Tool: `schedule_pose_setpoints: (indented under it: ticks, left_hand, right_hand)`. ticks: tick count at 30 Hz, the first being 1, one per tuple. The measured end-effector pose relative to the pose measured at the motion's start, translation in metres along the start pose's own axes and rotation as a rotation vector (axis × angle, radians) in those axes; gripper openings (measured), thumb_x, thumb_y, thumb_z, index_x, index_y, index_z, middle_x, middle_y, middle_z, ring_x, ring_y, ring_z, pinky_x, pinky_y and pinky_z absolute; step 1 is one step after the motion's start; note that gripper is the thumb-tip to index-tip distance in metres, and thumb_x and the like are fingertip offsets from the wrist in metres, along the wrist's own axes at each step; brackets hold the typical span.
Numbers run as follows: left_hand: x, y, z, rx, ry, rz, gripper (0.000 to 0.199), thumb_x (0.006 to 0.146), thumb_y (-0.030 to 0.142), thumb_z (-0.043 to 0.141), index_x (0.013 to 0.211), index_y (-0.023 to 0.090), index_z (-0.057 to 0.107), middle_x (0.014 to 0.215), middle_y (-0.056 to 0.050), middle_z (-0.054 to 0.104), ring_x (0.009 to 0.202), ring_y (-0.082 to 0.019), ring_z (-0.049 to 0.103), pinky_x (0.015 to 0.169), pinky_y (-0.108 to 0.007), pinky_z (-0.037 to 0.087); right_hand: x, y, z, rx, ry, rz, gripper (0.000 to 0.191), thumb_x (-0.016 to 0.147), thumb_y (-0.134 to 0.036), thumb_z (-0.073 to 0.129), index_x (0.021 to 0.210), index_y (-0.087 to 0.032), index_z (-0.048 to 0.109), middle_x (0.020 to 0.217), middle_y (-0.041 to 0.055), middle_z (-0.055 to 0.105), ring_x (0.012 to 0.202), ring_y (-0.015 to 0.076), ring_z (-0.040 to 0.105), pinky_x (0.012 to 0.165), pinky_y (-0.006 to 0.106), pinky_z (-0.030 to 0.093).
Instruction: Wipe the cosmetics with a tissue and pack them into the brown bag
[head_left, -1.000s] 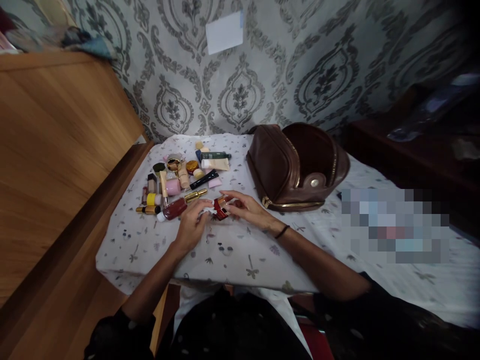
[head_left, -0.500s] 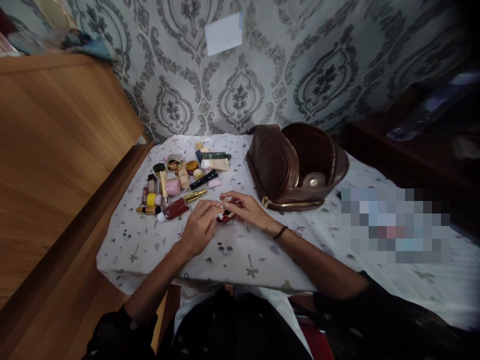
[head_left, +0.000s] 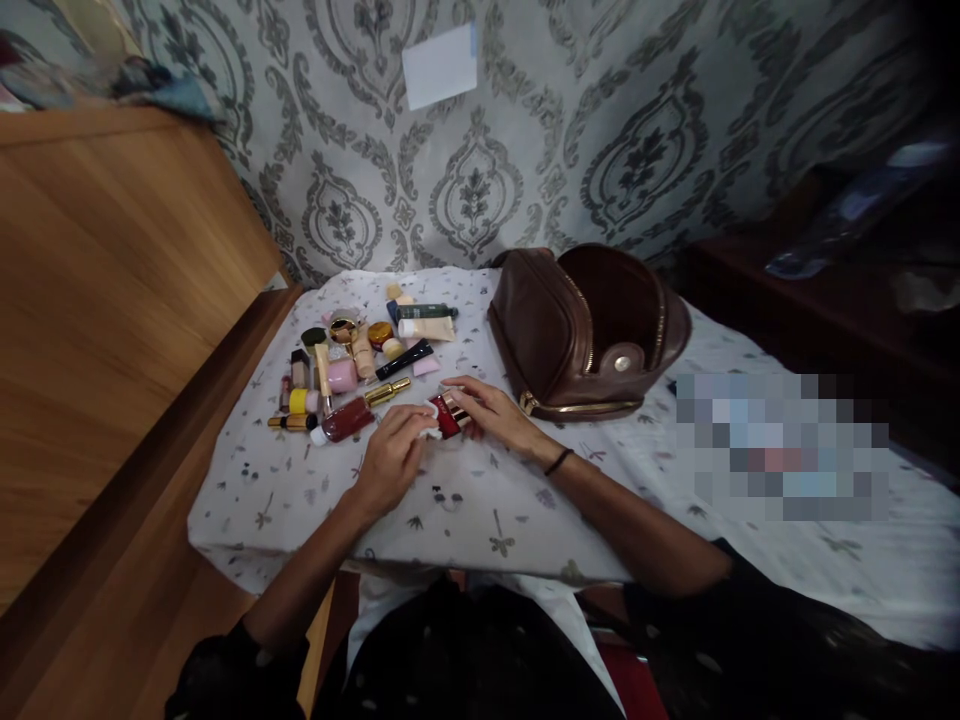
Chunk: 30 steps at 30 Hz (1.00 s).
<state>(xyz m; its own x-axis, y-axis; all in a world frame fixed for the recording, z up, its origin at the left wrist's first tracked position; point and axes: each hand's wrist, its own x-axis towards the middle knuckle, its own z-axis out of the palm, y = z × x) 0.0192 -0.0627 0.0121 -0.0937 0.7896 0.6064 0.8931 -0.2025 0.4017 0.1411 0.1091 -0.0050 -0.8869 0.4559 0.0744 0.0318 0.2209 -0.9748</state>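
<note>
The right hand's grip (head_left: 495, 412) is curled narrowly about the copper-gold cap end of a small red bottle (head_left: 445, 420), its fingers on the cap and along the side. The left hand's grip (head_left: 394, 450) is pinched on a white wipe (head_left: 433, 410), held against the bottle's other end. Half a second ago the fingers hid most of the bottle; now its red face is turned up and in view between the two hands, so the wipe can be seen lying at its edge. The bottle is tilted, just above or touching the patterned cloth (head_left: 465, 510) over the tabletop; from this angle I can't be sure which.

Just beyond the left hand lie a bottle of dark red liquid (head_left: 349, 420) with a white cap and a gold-topped tube (head_left: 388, 391). Behind them are a pink jar (head_left: 343, 376), a yellow-banded container (head_left: 298, 402), a black tube (head_left: 405, 358), a cream tube (head_left: 429, 328) and a dark green tube (head_left: 426, 312). On the right side stands a brown bag (head_left: 540, 320), its top gaping open.

As for writing, pale marks show on the red face and on the dark green tube, both too small to read, and no brand can be made out
</note>
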Motion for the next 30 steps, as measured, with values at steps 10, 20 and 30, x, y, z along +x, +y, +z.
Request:
schedule_pose_setpoints:
  ticks: [10,20,30]
  left_hand:
    - [0.005,-0.005,-0.001,-0.111,0.069,-0.165,0.017,0.091,0.014,0.051,0.100,0.021,0.065,0.104,-0.007,0.069,0.104,-0.022,0.063,0.092,-0.038,0.049]
    - [0.006,0.002,-0.003,-0.086,0.040,-0.084,0.020,0.093,0.012,0.047,0.100,0.020,0.064,0.105,-0.008,0.068,0.104,-0.022,0.061,0.092,-0.038,0.048]
    - [0.006,0.020,0.001,-0.004,-0.073,0.164,0.028,0.095,0.008,0.040,0.106,0.017,0.064,0.109,-0.012,0.065,0.109,-0.023,0.057,0.092,-0.041,0.052]
  right_hand:
    - [-0.004,-0.001,-0.002,0.038,-0.055,-0.034,0.055,0.086,-0.051,0.063,0.131,-0.021,0.056,0.098,0.0044,0.066,0.057,0.0080,0.053,0.047,0.019,0.043]
    - [-0.007,-0.013,0.000,-0.285,-0.034,-0.102,0.041,0.094,-0.053,0.047,0.099,-0.019,0.068,0.077,0.0022,0.067,0.057,0.0123,0.051,0.055,0.024,0.039]
    - [-0.006,-0.013,-0.001,-0.358,-0.017,-0.111,0.051,0.096,-0.059,0.039,0.096,-0.018,0.068,0.071,0.0014,0.065,0.059,0.0144,0.054,0.063,0.027,0.041]
